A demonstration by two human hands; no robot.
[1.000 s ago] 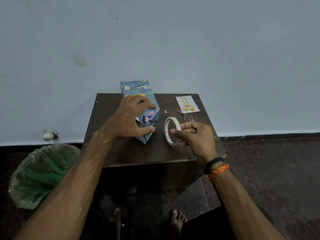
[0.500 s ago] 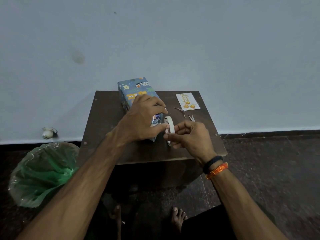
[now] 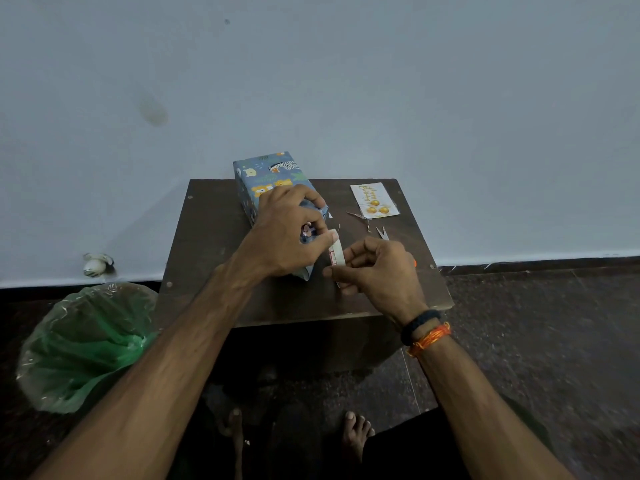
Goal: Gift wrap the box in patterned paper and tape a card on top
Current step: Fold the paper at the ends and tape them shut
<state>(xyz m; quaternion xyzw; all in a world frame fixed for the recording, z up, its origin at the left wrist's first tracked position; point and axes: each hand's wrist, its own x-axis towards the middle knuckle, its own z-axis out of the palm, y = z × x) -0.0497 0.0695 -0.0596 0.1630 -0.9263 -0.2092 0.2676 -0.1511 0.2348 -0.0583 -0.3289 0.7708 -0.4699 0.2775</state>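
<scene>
Dark speckled stone floor nearest, two bare feet on it. To the left, one green plastic bag on the floor. One low dark brown wooden table stands against a pale blue-grey wall.

Right hand, fingers curled, pinches one roll of white adhesive tape held upright on edge. Left hand grips the near end of one box wrapped in blue animal-print paper, thumb touching the tape roll; box lies on the table, long axis toward the wall.

Behind the right hand: one small pair of scissors, partly hidden. Far right corner: one white card with gold balls, lying flat.
</scene>
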